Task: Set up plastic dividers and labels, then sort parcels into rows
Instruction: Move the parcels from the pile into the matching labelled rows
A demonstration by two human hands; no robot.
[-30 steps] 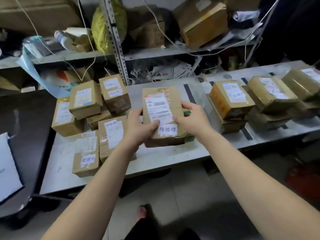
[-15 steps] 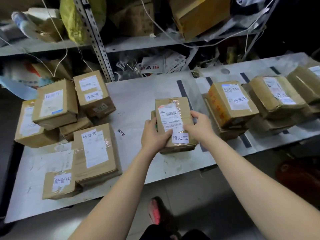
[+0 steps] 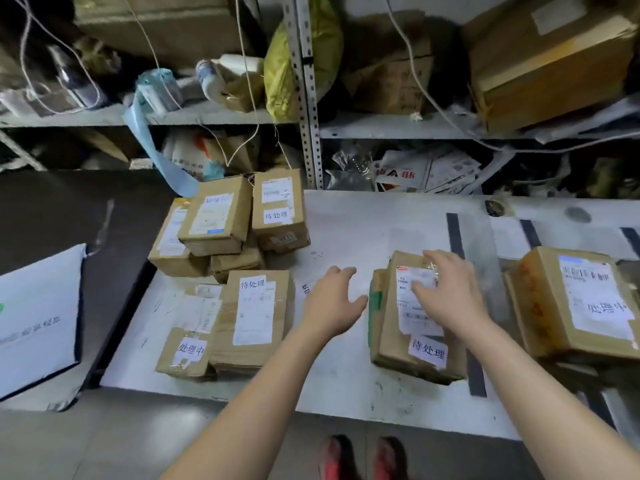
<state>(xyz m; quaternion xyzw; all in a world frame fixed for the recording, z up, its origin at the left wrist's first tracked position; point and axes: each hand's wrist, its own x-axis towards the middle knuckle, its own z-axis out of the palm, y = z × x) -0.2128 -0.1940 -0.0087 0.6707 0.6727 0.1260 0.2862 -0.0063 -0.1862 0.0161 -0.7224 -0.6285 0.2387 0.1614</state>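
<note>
Parcel (image 3: pixel 391 341) on table (image 3: pixel 346 393); both hands open, holding nothing.
Parcel lies flat atop a second box (image 3: pixel 375 306), beside black strip (image 3: pixel 454 233). Right hand (image 3: pixel 446 292) spread over its label (image 3: pixel 406 308), contact unclear. Left hand (image 3: pixel 332 303) relaxed, just left of it. Pile (image 3: pixel 242 258) well apart, left.

A metal shelf rack (image 3: pixel 308 98) fills the background. On its upper shelf a yellow-green bag (image 3: pixel 280 74) sits behind the perforated upright. A white bottle (image 3: pixel 207 77) lies to the left of the bag, and a large cardboard box (image 3: pixel 550 64) rests at the shelf's right end. A blue strip (image 3: pixel 173 174) hangs off that shelf's front edge. Crumpled printed papers (image 3: pixel 426 171) lie on the lower shelf. Red shoes (image 3: pixel 360 459) stand on the floor.
</note>
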